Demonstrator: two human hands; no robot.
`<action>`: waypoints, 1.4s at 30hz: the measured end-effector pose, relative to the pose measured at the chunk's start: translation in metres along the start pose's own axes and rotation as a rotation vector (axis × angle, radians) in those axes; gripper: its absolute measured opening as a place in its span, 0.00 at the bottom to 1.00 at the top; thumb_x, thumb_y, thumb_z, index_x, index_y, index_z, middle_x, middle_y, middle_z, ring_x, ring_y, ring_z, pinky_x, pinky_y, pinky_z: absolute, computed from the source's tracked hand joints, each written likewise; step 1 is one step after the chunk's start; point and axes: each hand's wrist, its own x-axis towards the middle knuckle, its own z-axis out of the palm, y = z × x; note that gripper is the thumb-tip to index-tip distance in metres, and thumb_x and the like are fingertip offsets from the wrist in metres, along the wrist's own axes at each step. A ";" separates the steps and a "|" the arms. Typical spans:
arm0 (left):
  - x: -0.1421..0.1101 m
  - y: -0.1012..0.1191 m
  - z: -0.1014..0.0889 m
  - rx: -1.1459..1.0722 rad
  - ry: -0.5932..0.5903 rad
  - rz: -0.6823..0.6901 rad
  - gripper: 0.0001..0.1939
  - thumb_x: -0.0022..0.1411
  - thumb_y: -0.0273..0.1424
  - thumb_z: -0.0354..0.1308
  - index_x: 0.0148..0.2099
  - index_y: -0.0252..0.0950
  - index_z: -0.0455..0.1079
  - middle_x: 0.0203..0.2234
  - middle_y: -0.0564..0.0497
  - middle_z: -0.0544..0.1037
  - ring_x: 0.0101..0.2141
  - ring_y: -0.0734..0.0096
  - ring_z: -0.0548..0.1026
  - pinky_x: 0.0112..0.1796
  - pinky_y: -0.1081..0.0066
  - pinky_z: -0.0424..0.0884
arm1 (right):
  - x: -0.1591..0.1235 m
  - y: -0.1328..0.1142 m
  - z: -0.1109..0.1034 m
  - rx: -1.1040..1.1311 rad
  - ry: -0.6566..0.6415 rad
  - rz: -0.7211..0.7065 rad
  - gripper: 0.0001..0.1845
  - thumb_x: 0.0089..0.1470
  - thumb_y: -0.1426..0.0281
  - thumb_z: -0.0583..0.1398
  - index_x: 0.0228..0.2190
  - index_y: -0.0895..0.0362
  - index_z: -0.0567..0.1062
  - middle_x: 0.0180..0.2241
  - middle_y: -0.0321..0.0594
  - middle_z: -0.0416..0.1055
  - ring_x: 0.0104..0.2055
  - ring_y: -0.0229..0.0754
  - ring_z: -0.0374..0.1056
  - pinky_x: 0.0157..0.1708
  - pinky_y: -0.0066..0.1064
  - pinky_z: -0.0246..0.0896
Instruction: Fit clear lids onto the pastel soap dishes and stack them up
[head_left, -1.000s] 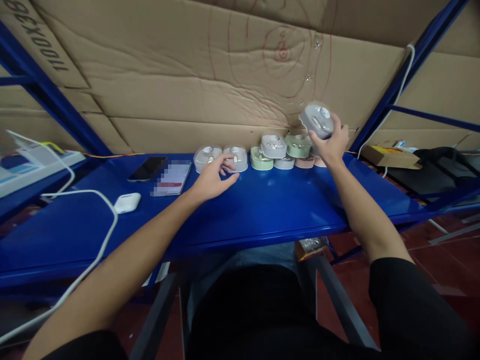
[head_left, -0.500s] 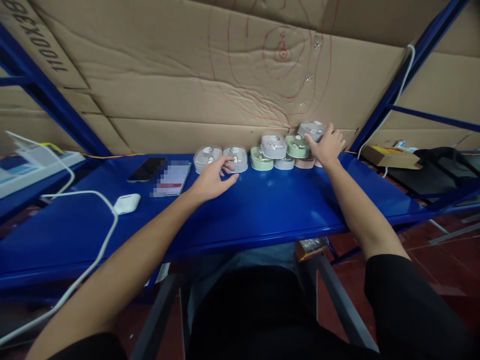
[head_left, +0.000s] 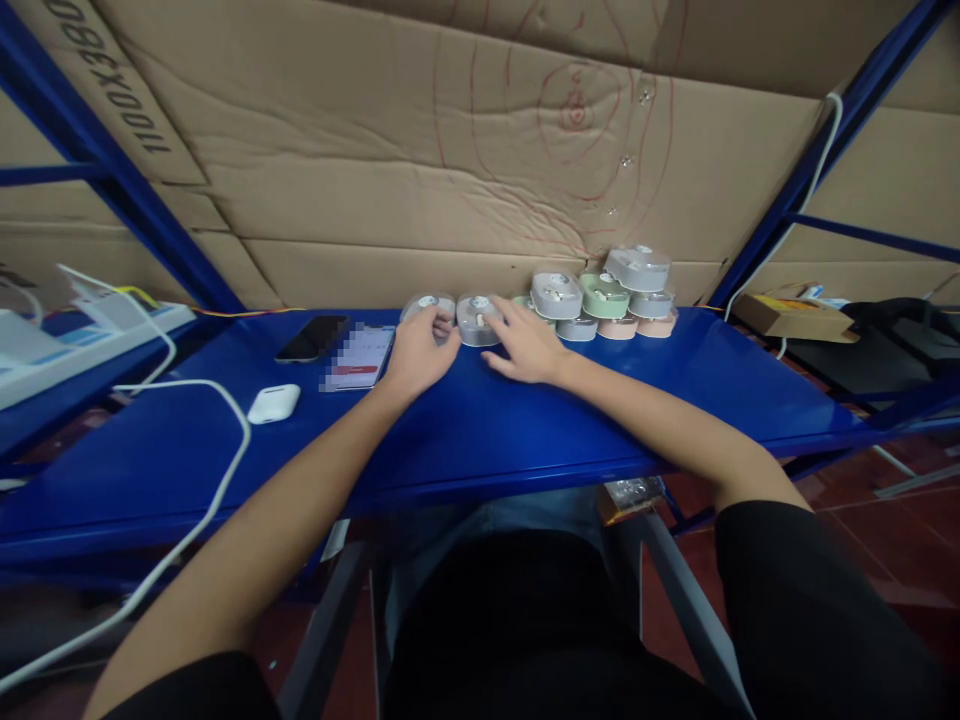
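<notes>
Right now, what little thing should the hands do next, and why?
Perhaps the right hand should gently close around the grey, rounded, clear-topped box, because that hand is spread open at the box's right side. The left hand is at the other rounded, clear-topped box.

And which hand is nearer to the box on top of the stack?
Right. The right hand is to the left of the top box, apart from it; the left hand is farther left, at the leftmost clear-lidded box.
</notes>
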 end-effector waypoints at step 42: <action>-0.018 0.008 -0.003 -0.254 -0.666 0.278 0.59 0.49 0.43 0.83 0.78 0.41 0.63 0.65 0.34 0.79 0.65 0.38 0.79 0.66 0.44 0.74 | -0.048 0.010 -0.070 0.447 -0.245 0.137 0.54 0.56 0.36 0.70 0.70 0.56 0.71 0.62 0.55 0.80 0.57 0.64 0.79 0.56 0.52 0.75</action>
